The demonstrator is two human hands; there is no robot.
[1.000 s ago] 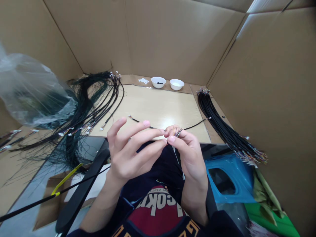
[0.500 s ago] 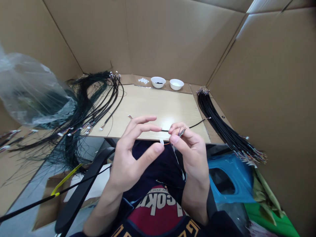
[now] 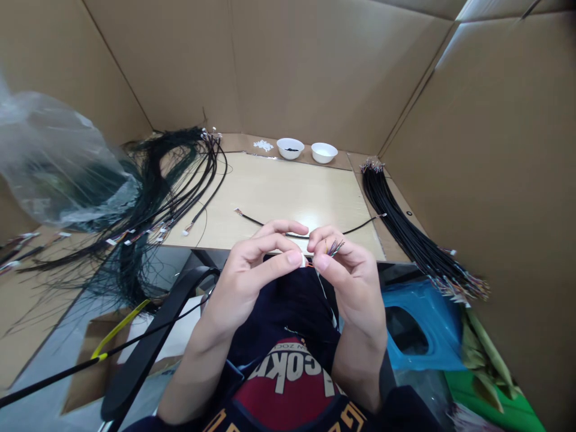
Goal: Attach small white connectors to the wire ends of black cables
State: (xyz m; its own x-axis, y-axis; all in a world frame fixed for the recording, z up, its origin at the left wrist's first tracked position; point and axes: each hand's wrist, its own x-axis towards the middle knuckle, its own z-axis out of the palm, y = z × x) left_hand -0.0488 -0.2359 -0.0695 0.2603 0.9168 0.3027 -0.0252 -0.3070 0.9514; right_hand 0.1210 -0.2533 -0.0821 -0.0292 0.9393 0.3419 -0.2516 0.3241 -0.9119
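Right hand (image 3: 348, 273) pinches thin black cable's fan of coloured wire ends (image 3: 333, 246); left hand (image 3: 252, 270) fingertips pressed on tiny white connector (image 3: 304, 261) just left of that pinch; cable's long axis trails forward across pale wooden tabletop (image 3: 279, 192).

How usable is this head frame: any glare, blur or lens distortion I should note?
Head view: wide-lens bowing bends the cardboard walls and the table edges; a soft glare patch sits on the table near the single black cable. The plastic bag at left is smeared and hazy. Both hands, left hand and right hand, are fairly sharp, but the fine coloured wire ends stay too small to resolve.
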